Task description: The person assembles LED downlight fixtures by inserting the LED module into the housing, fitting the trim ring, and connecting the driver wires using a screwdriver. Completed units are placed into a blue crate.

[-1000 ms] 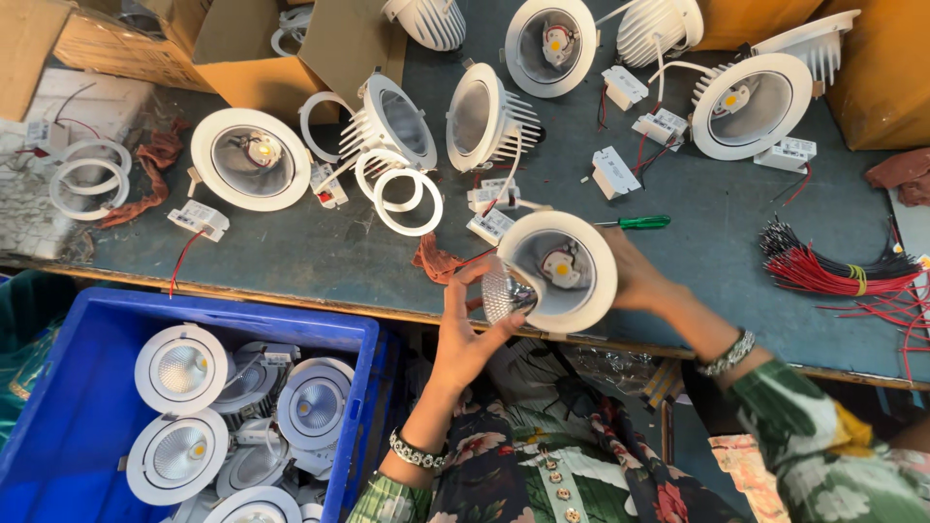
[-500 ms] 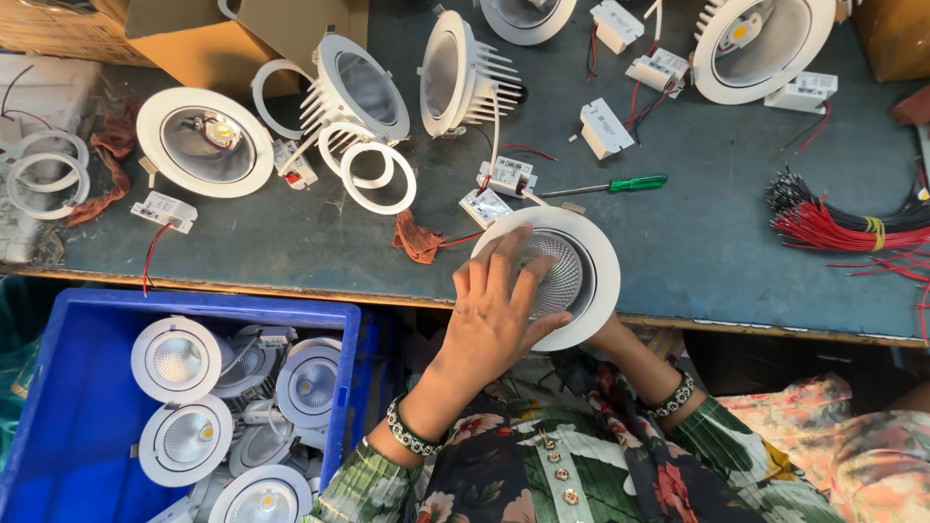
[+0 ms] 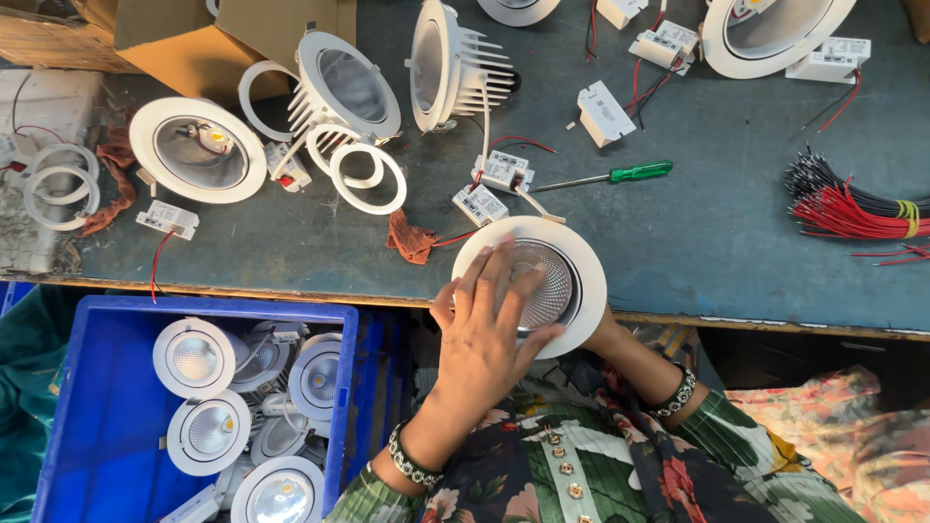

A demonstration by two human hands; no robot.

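Observation:
A round white downlight [image 3: 581,281] with a ribbed silver reflector [image 3: 547,291] is held face up over the near edge of the blue-grey table [image 3: 697,261]. My left hand [image 3: 489,334] lies flat on its face, fingers spread over the reflector. My right hand [image 3: 610,337] reaches under the lamp from the right and holds it. Only its wrist and a beaded bracelet show. A white wire runs from the lamp to small white driver boxes [image 3: 489,189] on the table.
A blue crate [image 3: 87,426] at lower left holds several white downlights. On the table lie more lamps with finned heat sinks [image 3: 455,63], loose white rings [image 3: 368,179], a green screwdriver [image 3: 620,175], a red and black wire bundle [image 3: 852,203] and cardboard boxes [image 3: 184,44].
My left hand brought a small reflector piece to the lamp's face and now rests flat over it. The lamp has come down toward the table's near edge.

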